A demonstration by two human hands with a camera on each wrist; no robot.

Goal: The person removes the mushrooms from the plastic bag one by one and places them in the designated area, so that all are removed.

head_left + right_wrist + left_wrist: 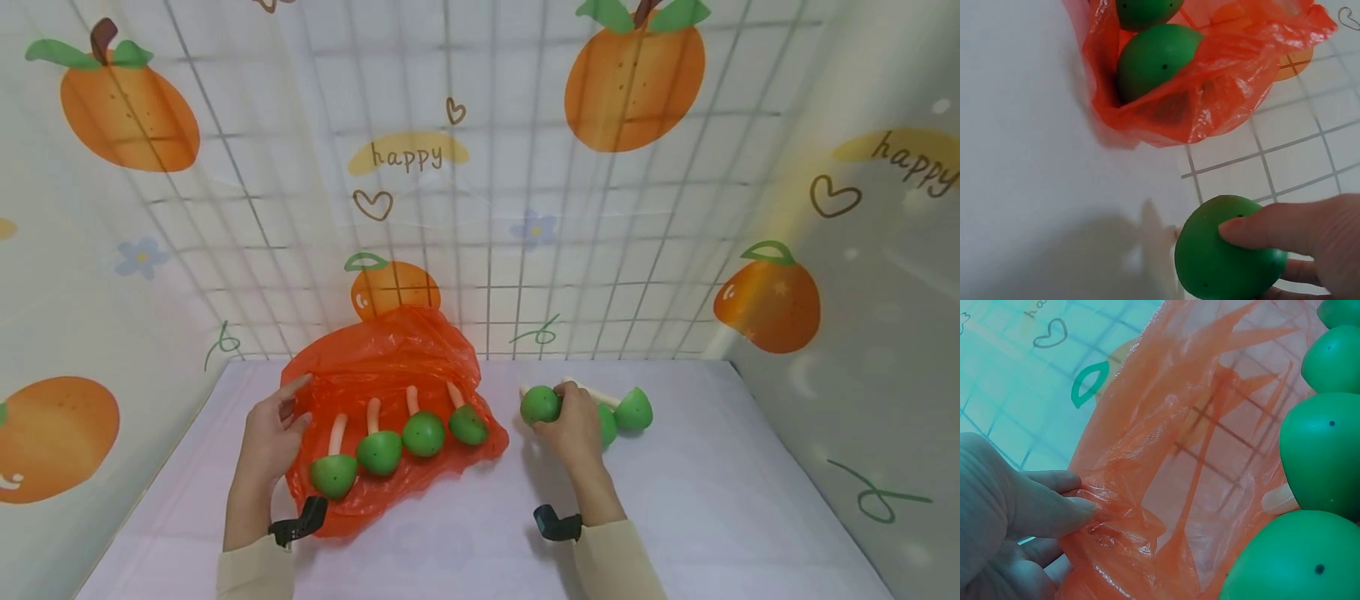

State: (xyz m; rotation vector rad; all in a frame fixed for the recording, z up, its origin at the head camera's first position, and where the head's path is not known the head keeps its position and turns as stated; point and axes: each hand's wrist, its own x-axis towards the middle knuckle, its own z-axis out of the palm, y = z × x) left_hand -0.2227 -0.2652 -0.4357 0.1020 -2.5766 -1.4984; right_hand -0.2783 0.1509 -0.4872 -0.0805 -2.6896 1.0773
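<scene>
My left hand [272, 437] pinches the left edge of a thin red plastic bag [390, 346], between thumb and fingers in the left wrist view. Several mushroom-shaped toys with green domed caps and pale stems lie in a slanting row on the spread bag, the nearest green mushroom [334, 476] at its lower left. To the right of the bag my right hand [573, 421] grips another green toy mushroom [1225, 250] by its cap, thumb pressed on the dome. Its stem is mostly hidden. Behind that hand lies a green mushroom [634, 410], with another partly covered by the hand.
The table [712, 500] has a pale cover. Behind it rises a white curtain [510, 275] printed with oranges and grid lines, and similar cloth hangs at both sides. Each wrist wears a black camera strap [557, 523].
</scene>
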